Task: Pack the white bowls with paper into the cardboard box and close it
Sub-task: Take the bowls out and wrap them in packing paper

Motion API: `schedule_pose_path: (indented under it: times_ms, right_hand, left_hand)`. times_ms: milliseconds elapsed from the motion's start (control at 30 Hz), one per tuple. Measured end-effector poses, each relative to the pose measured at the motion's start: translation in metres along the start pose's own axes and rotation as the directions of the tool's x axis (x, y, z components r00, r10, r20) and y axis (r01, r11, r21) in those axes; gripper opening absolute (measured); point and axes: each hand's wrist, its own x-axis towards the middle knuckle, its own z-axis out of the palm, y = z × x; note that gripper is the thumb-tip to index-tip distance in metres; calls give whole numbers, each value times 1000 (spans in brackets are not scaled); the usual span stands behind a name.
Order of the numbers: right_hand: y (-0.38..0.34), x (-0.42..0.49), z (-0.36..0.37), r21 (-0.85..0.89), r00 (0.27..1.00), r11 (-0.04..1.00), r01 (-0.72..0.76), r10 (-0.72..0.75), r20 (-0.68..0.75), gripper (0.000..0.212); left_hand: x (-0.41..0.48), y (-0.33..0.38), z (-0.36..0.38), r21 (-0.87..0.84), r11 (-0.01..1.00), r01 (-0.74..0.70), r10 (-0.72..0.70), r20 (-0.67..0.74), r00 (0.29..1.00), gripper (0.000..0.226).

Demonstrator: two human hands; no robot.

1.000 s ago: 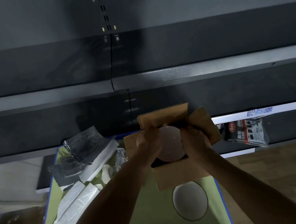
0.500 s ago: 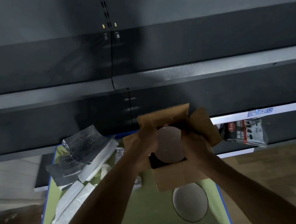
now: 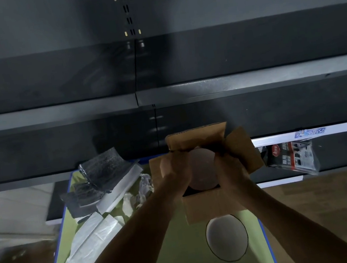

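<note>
An open cardboard box stands on the green table, its flaps spread outward. A white bowl sits in the box's mouth, bottom up, between both hands. My left hand grips the bowl's left side. On its right side my right hand holds the rim. The bowl's lower part is hidden inside the box. A second white bowl lies upside down on the table just in front of the box.
Folded white paper sheets, crumpled paper and dark foil-like wrapping lie on the table's left half. Dark metal shelves rise behind. A printed packet hangs on the lower shelf at right. Wooden floor lies to the right.
Both hands stay on the bowl in the box mouth; the left hand has shifted slightly along its side. The view has barely moved.
</note>
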Motion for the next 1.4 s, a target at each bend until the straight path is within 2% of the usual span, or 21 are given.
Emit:
schedule_pose_path:
  times_ms: [33,100,133,167,300,433,500,667,767,867,1033,1100,1167,1300,1400]
  right_hand:
    - [-1,-5,-1,-97,997,993,72,-72,-4,38]
    - [7,-3,2,-69,988,986,153,-154,2,45]
    - [8,-7,0,-113,968,965,236,-244,-60,50]
    - [9,-9,-1,-104,955,959,262,-273,-115,52]
    - [7,-15,-6,-104,972,971,214,-222,-75,49]
    - [3,-23,-19,-311,976,930,194,-215,-33,27]
    - [3,-30,-23,-422,958,878,226,-279,-69,25]
    - [5,-49,-17,-460,901,820,342,-425,-87,22]
    - [3,-57,-11,-515,870,758,400,-491,-48,28]
    - [0,-65,-3,-481,842,738,473,-540,-1,35]
    - [-20,-81,21,-376,726,668,642,-688,16,30]
    - [-31,-89,38,-355,682,623,697,-729,62,33]
    - [-42,-98,51,-374,650,592,714,-758,40,32]
    - [-64,-116,66,-431,565,529,731,-823,-54,19]
    - [-78,-121,91,-379,533,480,791,-845,42,26]
  left_hand:
    - [-1,0,2,41,999,-32,33,-17,999,13]
    - [-3,-2,3,69,996,-60,66,-94,993,14]
    - [-6,-3,3,73,994,-84,93,-126,988,15]
    - [-6,-5,4,71,993,-100,110,-167,980,15]
    - [-10,-9,4,-22,989,-149,138,-260,956,16]
    - [-14,-22,13,-191,958,-214,143,-328,934,21]
    - [-29,-26,10,-276,928,-251,154,-329,932,26]
    - [-62,-26,12,-260,917,-304,184,-400,898,26]
    - [-72,-33,21,-340,902,-267,120,-398,909,27]
    - [-82,-47,33,-375,897,-232,62,-414,908,19]
    - [-109,-80,58,-403,902,-156,-20,-399,917,26]
    - [-125,-92,64,-429,897,-107,-82,-399,913,29]
    - [-140,-107,72,-472,880,-45,-163,-391,906,30]
    - [-163,-142,101,-494,861,125,-294,-281,914,31]
    - [-178,-167,122,-519,824,227,-371,-193,908,33]
